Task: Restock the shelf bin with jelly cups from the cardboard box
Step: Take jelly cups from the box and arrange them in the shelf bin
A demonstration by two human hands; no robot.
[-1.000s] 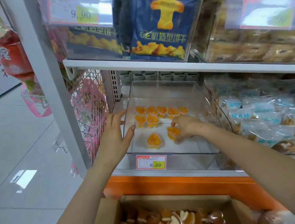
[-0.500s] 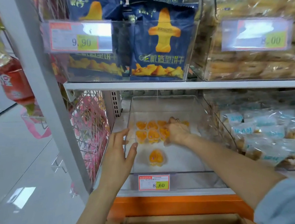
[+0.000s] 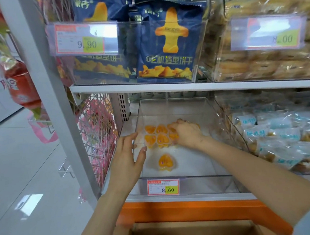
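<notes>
- Nearest, along the bottom edge of the frame, only a strip of the cardboard box [image 3: 178,227] shows. A second ago much more of it and its stock was in view, so the view has tipped upward.
- Above it, lower centre, the clear shelf bin [image 3: 202,180] sits behind its 8.60 price tag [image 3: 163,187].
- At centre left, the left hand [image 3: 127,157] lies against the bin's left wall with fingers straight and spread, thumb on the inner side, holding nothing. It has kept this bracing place throughout.
- One lone jelly cup [image 3: 166,162] lies alone near the bin's front. A second ago another cup lay just beside it under the right hand; that one is now gone from the front.
- Further back, at frame centre, the right hand [image 3: 186,133] has travelled to the right end of the cluster of jelly cups [image 3: 156,135]. Its fingers are curled down over the cups there.
- Whether it grips a cup or has let go I cannot tell, since the back of the hand hides the fingertips.
- By my judgement, the front cup is being tucked into the rows. The bin is nearly bare, so restocking from the box has barely begun.
- Farthest, in the upper centre, blue snack bags [image 3: 168,46] fill the shelf above.
</notes>
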